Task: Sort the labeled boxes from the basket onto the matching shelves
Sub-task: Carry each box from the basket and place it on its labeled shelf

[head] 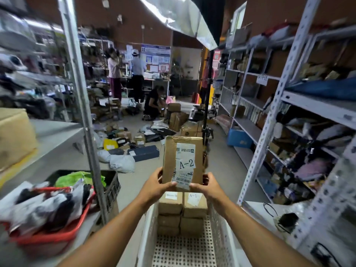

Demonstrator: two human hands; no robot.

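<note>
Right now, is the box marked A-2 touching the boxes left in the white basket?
Apart. The head view shows both hands, left hand and right hand, holding the A-2 box up, clear above the stacked boxes in the white basket.

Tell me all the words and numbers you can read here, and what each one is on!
"A-2": white label on the cardboard box held up by the left hand and right hand.
"A-1": label on a box in the white basket.
Too blurred or small to read: the shipping label and barcode print on the held box, the far wall posters, the paper tag on the right shelf.
</note>
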